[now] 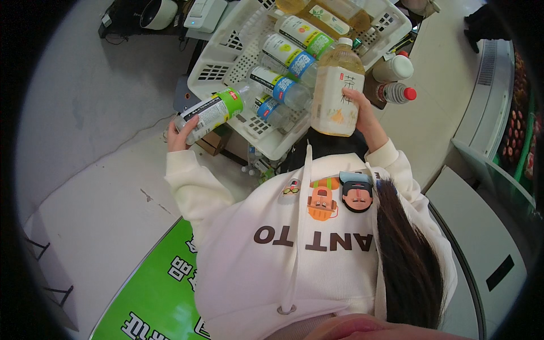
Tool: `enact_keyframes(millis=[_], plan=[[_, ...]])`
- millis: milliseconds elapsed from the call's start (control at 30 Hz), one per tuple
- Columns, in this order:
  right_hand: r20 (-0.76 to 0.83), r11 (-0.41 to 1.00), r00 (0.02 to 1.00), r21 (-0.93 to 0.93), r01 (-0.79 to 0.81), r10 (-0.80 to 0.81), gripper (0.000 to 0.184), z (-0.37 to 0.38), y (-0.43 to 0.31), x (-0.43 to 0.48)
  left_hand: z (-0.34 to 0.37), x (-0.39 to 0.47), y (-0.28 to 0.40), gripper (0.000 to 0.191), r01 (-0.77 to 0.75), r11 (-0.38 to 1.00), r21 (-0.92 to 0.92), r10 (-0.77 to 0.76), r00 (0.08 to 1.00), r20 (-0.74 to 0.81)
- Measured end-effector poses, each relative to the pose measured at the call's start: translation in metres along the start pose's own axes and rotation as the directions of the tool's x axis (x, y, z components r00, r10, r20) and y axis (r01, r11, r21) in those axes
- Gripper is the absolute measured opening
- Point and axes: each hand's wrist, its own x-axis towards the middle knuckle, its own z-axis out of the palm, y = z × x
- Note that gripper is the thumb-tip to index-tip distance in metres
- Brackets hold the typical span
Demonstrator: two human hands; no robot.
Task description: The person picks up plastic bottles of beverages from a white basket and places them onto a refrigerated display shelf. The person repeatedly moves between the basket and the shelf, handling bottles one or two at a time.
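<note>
My left hand (pixel 182 132) grips the base of a clear plastic drink bottle with a green-and-white label (pixel 214 111), tilted over the left edge of a white plastic basket (pixel 272 146). In my right hand (pixel 363 110) is a large plastic bottle of pale yellow drink with a white label (pixel 335 100), held upright with its cap up, over the basket's right side. Between the two, several clear bottles with blue-and-white labels (pixel 291 55) lie in the basket. A bottle with a green label (pixel 306 36) and larger amber drink bottles (pixel 329 19) lie farther up.
Right of the basket stand a white plastic jar (pixel 395 69) and a red-capped clear bottle (pixel 397 93). A white device (pixel 206 15) sits at upper left. Below the basket are a cardboard box (pixel 212 142) and more bottles (pixel 259 161). A person's dark-clad leg (pixel 488 25) shows at upper right.
</note>
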Motion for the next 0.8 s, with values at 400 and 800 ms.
enact_keyframes(millis=[400, 800], plan=[[0.012, 1.000, 1.000, 0.008, -0.011, 0.010, 0.049, 0.000, 0.002, 0.005, 0.017, -0.023, -0.019, 0.049, 0.207, 0.853, -0.478, -0.197, 0.978, 0.072], [0.042, 1.000, 0.999, -0.004, 0.012, -0.012, 0.054, 0.004, 0.000, 0.000, 0.049, -0.026, -0.012, 0.049, 0.220, 0.784, -0.581, -0.119, 0.971, 0.206]])
